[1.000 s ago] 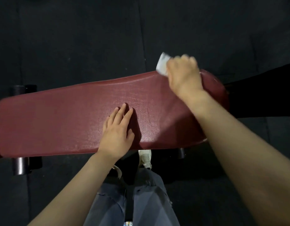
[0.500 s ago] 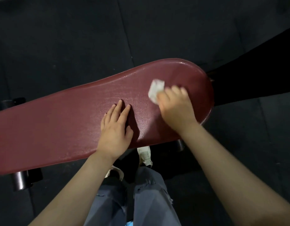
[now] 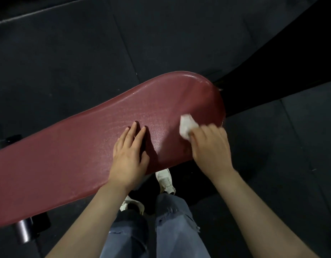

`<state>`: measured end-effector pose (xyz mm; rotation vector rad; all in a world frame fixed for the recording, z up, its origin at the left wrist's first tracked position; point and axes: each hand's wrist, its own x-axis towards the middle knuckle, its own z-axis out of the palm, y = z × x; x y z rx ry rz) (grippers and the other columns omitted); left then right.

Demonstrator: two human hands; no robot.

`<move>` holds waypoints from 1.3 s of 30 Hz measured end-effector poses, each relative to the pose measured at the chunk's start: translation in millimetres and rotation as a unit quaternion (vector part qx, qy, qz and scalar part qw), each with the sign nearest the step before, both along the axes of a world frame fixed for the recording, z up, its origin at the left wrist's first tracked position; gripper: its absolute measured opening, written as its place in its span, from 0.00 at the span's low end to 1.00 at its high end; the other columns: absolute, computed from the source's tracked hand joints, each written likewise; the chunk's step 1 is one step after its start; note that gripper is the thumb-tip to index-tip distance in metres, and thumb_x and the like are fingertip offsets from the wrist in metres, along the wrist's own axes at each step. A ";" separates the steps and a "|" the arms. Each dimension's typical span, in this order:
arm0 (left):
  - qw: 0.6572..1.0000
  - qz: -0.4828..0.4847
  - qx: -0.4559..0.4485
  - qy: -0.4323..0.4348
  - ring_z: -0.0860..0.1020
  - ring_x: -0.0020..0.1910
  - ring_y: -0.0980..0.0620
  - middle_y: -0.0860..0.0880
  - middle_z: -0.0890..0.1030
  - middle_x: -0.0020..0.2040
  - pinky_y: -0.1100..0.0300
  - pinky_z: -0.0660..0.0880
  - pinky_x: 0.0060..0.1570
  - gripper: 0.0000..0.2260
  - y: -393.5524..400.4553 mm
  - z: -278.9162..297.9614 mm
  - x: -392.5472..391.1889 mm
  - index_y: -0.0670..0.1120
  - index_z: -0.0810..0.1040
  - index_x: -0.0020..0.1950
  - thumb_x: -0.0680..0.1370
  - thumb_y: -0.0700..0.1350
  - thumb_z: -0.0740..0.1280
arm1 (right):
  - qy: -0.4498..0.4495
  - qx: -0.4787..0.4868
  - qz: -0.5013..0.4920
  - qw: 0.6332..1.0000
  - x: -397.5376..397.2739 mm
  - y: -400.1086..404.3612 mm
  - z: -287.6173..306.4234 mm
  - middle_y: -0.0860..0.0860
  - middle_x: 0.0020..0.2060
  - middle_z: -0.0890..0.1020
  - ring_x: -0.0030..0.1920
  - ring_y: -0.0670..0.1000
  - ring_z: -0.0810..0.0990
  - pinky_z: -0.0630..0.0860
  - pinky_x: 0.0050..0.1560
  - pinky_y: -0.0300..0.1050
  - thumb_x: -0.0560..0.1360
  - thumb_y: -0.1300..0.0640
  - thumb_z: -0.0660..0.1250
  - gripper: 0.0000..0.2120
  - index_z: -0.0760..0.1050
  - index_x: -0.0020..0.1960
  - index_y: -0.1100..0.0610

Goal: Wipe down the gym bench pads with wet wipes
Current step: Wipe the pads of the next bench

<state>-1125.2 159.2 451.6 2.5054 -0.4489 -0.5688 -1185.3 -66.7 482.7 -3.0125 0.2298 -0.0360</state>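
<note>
Dark rubber floor mats point(image 3: 68, 67) lie all around, and the long red bench pad point(image 3: 82, 149) runs across the view from 8 o'clock up to 2 o'clock. I see my left hand point(image 3: 128, 155) lying flat on the middle of the pad, fingers straight and holding nothing, just pressing down to steady me. My right hand point(image 3: 210, 151) is at 3 o'clock from it, near the round end of the pad. Its fingers are curled around a scrunched white wet wipe point(image 3: 187, 126), and the wipe is touching the pad.

A second ago the wipe was up at the far edge of the pad. Now it has come down toward the near edge, so I have rubbed a stripe across the round end. That end looks a bit shiny and wet at 1 o'clock. I think the round end is nearly done. The long part toward 8 o'clock looks dry and dull, so I judge it needs wiping next.

My white shoes point(image 3: 164, 180) and gray jeans point(image 3: 175, 226) show below the pad.
</note>
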 end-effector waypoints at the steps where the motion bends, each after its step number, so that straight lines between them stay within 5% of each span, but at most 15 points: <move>1: 1.000 -0.004 0.000 0.001 0.49 0.80 0.49 0.52 0.53 0.81 0.43 0.52 0.77 0.32 -2.2 -0.1 1.0 0.52 0.59 0.79 0.77 0.40 0.65 | -0.013 -0.017 -0.006 1.000 31.2 -2.6 -0.2 0.52 0.35 0.76 0.38 0.57 0.73 0.63 0.41 0.51 0.73 0.62 0.69 0.03 0.76 0.43 0.56; 7: 1.000 -0.011 0.014 0.002 0.48 0.80 0.50 0.52 0.52 0.81 0.42 0.53 0.77 0.32 -4.9 -0.7 0.7 0.53 0.57 0.80 0.78 0.40 0.65 | -0.007 -0.031 -0.022 0.999 177.6 -9.0 3.2 0.54 0.47 0.81 0.51 0.57 0.76 0.67 0.55 0.50 0.75 0.65 0.61 0.10 0.76 0.53 0.57; 12: 1.000 -0.005 0.012 0.017 0.49 0.80 0.49 0.52 0.52 0.81 0.41 0.55 0.76 0.33 -6.9 2.7 2.8 0.53 0.58 0.80 0.77 0.40 0.65 | -0.054 0.010 -0.075 0.996 41.5 -24.3 6.8 0.54 0.36 0.77 0.39 0.59 0.74 0.66 0.41 0.52 0.76 0.61 0.64 0.03 0.75 0.43 0.57; 16: 1.000 -0.006 0.012 0.024 0.48 0.80 0.50 0.53 0.52 0.81 0.40 0.55 0.76 0.35 -7.8 1.5 3.6 0.53 0.57 0.80 0.75 0.40 0.66 | -0.033 0.041 -0.113 0.992 -35.5 -27.4 7.7 0.52 0.35 0.77 0.38 0.55 0.74 0.69 0.43 0.52 0.77 0.59 0.60 0.07 0.77 0.47 0.58; 21: 1.000 -0.005 0.010 0.019 0.45 0.80 0.53 0.56 0.50 0.81 0.41 0.54 0.76 0.36 -6.9 -1.1 1.7 0.55 0.55 0.80 0.76 0.41 0.66 | -0.081 0.017 -0.019 0.996 94.2 -48.0 5.4 0.55 0.37 0.80 0.40 0.60 0.76 0.69 0.43 0.51 0.69 0.61 0.68 0.06 0.79 0.46 0.58; 26: 1.000 -0.001 0.012 0.015 0.45 0.80 0.53 0.55 0.50 0.81 0.40 0.54 0.76 0.37 -7.9 -3.1 0.2 0.56 0.55 0.80 0.75 0.40 0.67 | 0.029 -0.004 -0.021 0.999 196.1 -56.0 0.6 0.52 0.45 0.82 0.49 0.56 0.78 0.68 0.54 0.47 0.75 0.57 0.62 0.07 0.76 0.50 0.56; 32: 1.000 0.001 0.015 0.006 0.45 0.80 0.53 0.56 0.50 0.81 0.40 0.52 0.76 0.37 -7.9 -5.3 -1.2 0.55 0.55 0.80 0.74 0.41 0.67 | -0.079 0.073 -0.115 0.987 119.1 -69.0 -1.8 0.58 0.44 0.81 0.46 0.61 0.77 0.69 0.46 0.53 0.80 0.55 0.57 0.11 0.74 0.47 0.60; 39: 1.000 0.000 0.013 0.004 0.45 0.80 0.53 0.56 0.49 0.81 0.39 0.51 0.76 0.37 -7.9 -6.7 -0.7 0.56 0.55 0.80 0.75 0.41 0.67 | -0.097 0.132 -0.200 0.966 47.0 -60.3 3.4 0.56 0.43 0.80 0.45 0.58 0.78 0.70 0.41 0.47 0.80 0.58 0.60 0.08 0.74 0.47 0.61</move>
